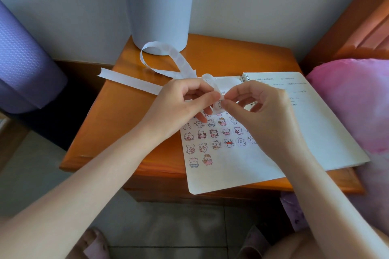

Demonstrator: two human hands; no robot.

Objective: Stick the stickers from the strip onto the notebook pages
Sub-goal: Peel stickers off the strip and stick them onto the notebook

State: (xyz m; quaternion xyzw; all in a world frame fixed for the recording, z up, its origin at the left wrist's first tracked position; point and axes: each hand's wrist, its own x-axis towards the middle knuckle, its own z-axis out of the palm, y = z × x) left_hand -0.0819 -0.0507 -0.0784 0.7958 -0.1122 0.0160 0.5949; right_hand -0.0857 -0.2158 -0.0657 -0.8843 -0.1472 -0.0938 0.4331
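1. Orange wooden surface (221, 57): carries a pale grey cylindrical container (160, 10) at the rear and the open ring-bound notebook (231, 172) at the front right, its left page overhanging the near edge
2. Notebook left page: rows of small bear stickers (212, 133) already applied; lower part bare
3. Sticker strip (130, 81): thin white backing, looped above the surface, plain tail trailing off the left side. Judged very light, limp, easily creased
4. Left hand (179, 107): fingers closed, pinching the strip just above the page
5. Right hand (261, 109): thumb and forefinger pressed together on the edge of a sticker (219, 104) at the strip. Judged flimsy and tacky; take it by the margin only
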